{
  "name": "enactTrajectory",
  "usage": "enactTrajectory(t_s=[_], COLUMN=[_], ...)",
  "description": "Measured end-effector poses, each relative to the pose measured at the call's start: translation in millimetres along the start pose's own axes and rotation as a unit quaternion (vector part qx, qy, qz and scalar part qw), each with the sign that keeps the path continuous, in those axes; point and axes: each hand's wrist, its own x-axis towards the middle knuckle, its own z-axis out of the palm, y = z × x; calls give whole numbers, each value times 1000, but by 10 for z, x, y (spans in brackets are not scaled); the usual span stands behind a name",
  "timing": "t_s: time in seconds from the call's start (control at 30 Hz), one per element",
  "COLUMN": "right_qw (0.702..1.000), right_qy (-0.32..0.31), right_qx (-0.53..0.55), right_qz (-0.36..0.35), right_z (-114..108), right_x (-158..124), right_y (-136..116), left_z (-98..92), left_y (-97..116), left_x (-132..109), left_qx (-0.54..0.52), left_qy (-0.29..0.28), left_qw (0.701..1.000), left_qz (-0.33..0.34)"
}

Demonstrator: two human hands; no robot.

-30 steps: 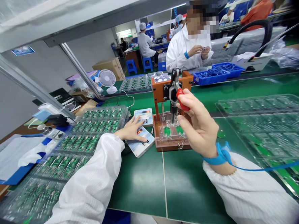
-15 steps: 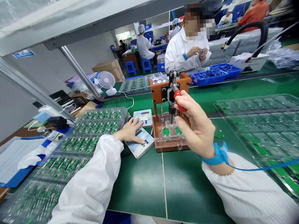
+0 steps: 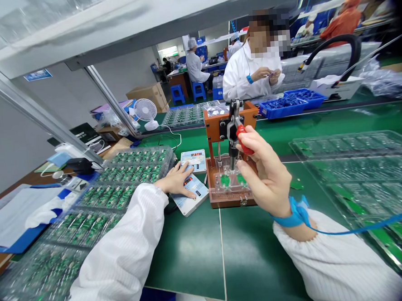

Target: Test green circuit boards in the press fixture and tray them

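Observation:
My right hand (image 3: 271, 182), with a blue wrist strap (image 3: 290, 214), is closed around the red handle (image 3: 244, 140) of a toggle clamp on an orange-brown test fixture (image 3: 217, 200). Small green circuit boards (image 3: 225, 180) lie under the clear plate at the fixture's base, partly behind my fingers. To the left, my left hand (image 3: 175, 177) rests open with spread fingers across two white meter boxes. The nearer meter box (image 3: 197, 197) sits at an angle, and the farther meter box (image 3: 200, 169) stands behind it. Red digits show on both displays.
Stacked clear trays of circuit boards (image 3: 103, 197) cover the left side. Another clear tray (image 3: 355, 164) lies at right, near a loose green board (image 3: 296, 185). Behind are a small fan (image 3: 145, 110), blue bins (image 3: 282, 109) and a co-worker (image 3: 247, 75). A shelf beam (image 3: 140, 40) crosses overhead.
The meter displays, dark before, now show red digits. My hands keep their places on the handle and the boxes; the whole view has shifted slightly.

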Motion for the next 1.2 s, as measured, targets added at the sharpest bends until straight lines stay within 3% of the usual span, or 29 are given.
enactTrajectory(t_s=[0.23,0.33,0.4,0.47,0.6,0.67,0.77,0.93,1.2], right_qw=[1000,1000,1000,1000,998,998,999,1000,1000], right_qy=[2,4,5,6,3,-1,-4,-16,-12], right_qx=[3,-3,-11,-22,-50,-56,-45,-24,-24], right_qz=[-5,-11,-13,-14,-24,-23,-18,-12,-10], right_z=[4,-8,-23,-45,-87,-97,-99,-95,-87], right_x=[5,20,38,61,104,113,111,99,85], right_y=[-12,-25,-36,-50,-79,-88,-94,-89,-74], left_z=[45,66,63,43,-19,-40,-42,-14,-4], left_y=[-63,-115,-144,-172,-259,-317,-389,-412,-398], left_x=[23,48,67,84,105,111,115,122,146], left_qx=[-48,-125,-191,-258,-417,-488,-539,-572,-588], left_qy=[30,149,288,412,547,568,568,557,539], left_qw=[998,980,937,873,726,661,618,598,599], left_qz=[16,31,44,38,-15,-40,-63,-72,-70])
